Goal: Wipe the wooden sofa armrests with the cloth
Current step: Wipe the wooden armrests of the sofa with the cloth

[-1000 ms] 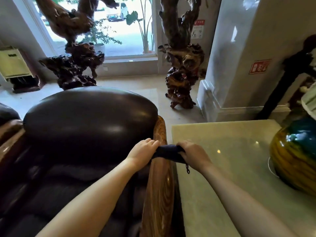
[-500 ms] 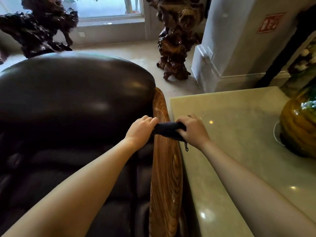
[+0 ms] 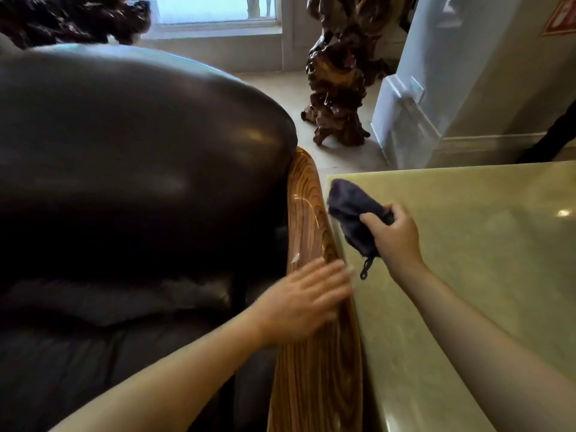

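The striped wooden armrest point(image 3: 307, 207) runs down the middle of the head view, between the dark leather sofa point(image 3: 131, 169) and a pale stone table. My right hand point(image 3: 394, 238) grips the bunched dark blue cloth point(image 3: 349, 202), held just right of the armrest over the table's near-left corner; a small loop hangs from the cloth. My left hand point(image 3: 307, 299) is blurred, fingers spread, lying flat on the armrest below the cloth and holding nothing.
The glossy stone table point(image 3: 473, 251) sits tight against the armrest's right side. A gnarled root-wood sculpture point(image 3: 338, 73) stands on the tiled floor beyond. A white pillar base point(image 3: 414, 120) is at the far right, a window behind.
Both hands held the cloth stretched across the armrest. Now my left hand has let go and dropped back flat onto the wood, while my right hand has lifted the cloth off to the right.
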A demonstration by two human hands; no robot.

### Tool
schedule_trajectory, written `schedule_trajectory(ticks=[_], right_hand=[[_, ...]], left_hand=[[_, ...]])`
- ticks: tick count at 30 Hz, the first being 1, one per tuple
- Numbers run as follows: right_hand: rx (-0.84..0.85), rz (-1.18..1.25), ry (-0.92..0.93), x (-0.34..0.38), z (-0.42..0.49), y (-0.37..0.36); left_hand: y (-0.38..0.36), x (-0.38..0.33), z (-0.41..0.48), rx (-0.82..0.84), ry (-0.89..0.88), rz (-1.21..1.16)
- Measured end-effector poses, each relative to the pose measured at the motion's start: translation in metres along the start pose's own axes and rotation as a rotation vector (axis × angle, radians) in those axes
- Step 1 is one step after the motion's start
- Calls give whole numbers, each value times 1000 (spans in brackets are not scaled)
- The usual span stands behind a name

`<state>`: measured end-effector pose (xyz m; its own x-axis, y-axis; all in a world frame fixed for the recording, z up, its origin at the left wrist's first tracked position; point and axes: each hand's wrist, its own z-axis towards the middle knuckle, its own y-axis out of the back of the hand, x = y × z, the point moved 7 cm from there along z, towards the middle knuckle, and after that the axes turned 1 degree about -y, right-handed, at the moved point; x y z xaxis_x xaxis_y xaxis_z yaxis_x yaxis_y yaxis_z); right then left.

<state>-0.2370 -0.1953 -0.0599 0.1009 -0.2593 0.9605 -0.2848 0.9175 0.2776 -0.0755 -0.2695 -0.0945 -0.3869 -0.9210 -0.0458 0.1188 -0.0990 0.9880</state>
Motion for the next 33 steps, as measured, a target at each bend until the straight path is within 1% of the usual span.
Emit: schedule_trajectory(ticks=[2,3,6,9,11,13,14,16,17,20,21,23,25,26,30,33], right_hand=[[-29,-189,166,11,7,-13],[-15,-282,245,16,7,-23],[122,-566,451,19,1,-69],[377,-740,576,1,-17,-119],[470,-738,572,-9,-25,-134],[505,-654,529,-15,-28,-136],[534,-672,537,-19,-31,-137],[572,-884,647,-33,-46,-143],[563,-970,701,-39,-53,-145],[509,-1060,701,-41,-38,-151],[476,-1064,668,-39,-20,-154],[411,-1054,529,-35,25,-157],[396,-1009,395,-35,61,-157],[403,-991,377,-36,70,-158],[434,-913,442,-39,60,-154],[496,-908,570,-36,19,-138]], left_hand=[[-33,-15,-2,168,-96,-107],[-42,-18,-2,204,-112,-158],[-49,-18,2,174,-134,-201],[-56,-29,-2,149,-230,-228],[-61,-39,-5,151,-295,-244],[-61,-41,-6,125,-293,-271],[-60,-40,-6,109,-282,-277],[-58,-39,-7,91,-257,-273],[-58,-40,-7,95,-255,-271],[-59,-41,-8,95,-286,-229],[-59,-41,-8,76,-302,-191],[-64,-41,-8,70,-327,-127],[-69,-41,-9,103,-331,-113],[-69,-40,-9,111,-336,-117],[-65,-37,-7,90,-345,-173],[-64,-38,-7,97,-357,-81]])
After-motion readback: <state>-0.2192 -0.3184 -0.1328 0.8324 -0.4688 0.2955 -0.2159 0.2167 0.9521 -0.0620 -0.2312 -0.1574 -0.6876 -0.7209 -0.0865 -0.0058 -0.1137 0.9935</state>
